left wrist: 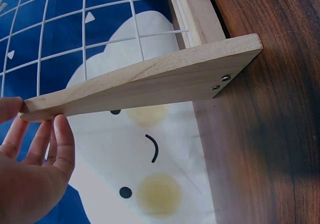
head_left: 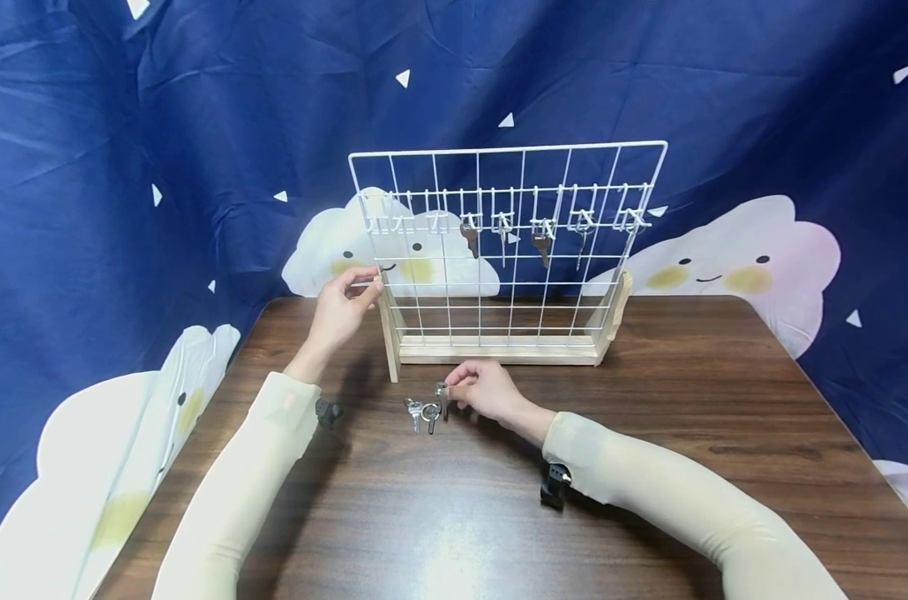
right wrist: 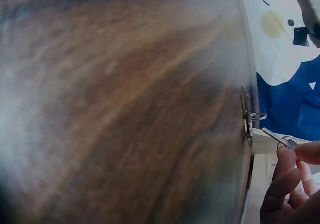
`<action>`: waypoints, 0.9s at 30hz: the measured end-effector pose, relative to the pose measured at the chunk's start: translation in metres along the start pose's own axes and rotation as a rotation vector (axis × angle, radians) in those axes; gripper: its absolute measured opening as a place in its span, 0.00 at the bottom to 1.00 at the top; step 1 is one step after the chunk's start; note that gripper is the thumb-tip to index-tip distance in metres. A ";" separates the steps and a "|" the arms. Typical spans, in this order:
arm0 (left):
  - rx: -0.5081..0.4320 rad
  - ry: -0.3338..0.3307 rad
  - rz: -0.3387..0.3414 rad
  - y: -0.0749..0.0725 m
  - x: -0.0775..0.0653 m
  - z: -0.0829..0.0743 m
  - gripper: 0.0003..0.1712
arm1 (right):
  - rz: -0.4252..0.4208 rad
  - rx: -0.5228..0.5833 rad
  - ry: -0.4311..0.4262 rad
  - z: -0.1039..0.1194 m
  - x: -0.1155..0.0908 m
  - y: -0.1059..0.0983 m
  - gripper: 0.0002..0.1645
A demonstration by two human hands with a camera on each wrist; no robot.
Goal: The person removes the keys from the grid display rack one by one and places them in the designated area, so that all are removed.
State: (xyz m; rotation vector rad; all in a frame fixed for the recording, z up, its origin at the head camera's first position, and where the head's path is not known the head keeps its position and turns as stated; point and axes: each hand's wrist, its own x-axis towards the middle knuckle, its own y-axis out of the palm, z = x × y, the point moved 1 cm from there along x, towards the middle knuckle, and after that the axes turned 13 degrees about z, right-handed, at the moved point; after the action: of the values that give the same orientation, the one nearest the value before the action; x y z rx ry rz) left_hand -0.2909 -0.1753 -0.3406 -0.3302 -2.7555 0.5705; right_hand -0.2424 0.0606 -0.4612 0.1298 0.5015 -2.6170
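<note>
My left hand (head_left: 339,310) grips the upper end of the light wooden side support (head_left: 391,342) of a white wire grid rack. In the left wrist view the thumb is on one side of this support (left wrist: 145,86) and the fingers on the other. With thumb and fingertips, my right hand (head_left: 487,390) pinches a silver key (head_left: 444,408) by its ring end. Its blade (right wrist: 272,134) points away from the fingers in the right wrist view. Just left of it, two silver keys (head_left: 415,417) with rings lie on the table. Several keys (head_left: 541,247) hang from the rack's hooks.
The rack's wooden base bar (head_left: 499,350) stands toward the back of the brown wood-grain table (head_left: 649,433). White hooks (head_left: 437,223) line the grid, some bare at the left and one at the far right. A blue curtain (head_left: 236,100) with clouds hangs behind.
</note>
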 end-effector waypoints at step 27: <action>0.017 -0.005 -0.007 0.001 0.000 -0.002 0.20 | 0.056 -0.233 0.075 -0.013 0.001 -0.001 0.03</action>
State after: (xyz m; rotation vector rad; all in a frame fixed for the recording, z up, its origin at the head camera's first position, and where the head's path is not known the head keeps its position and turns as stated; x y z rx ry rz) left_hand -0.2902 -0.1740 -0.3394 -0.3154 -2.7542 0.5936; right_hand -0.2434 0.0659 -0.4734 0.1636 0.8118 -2.4854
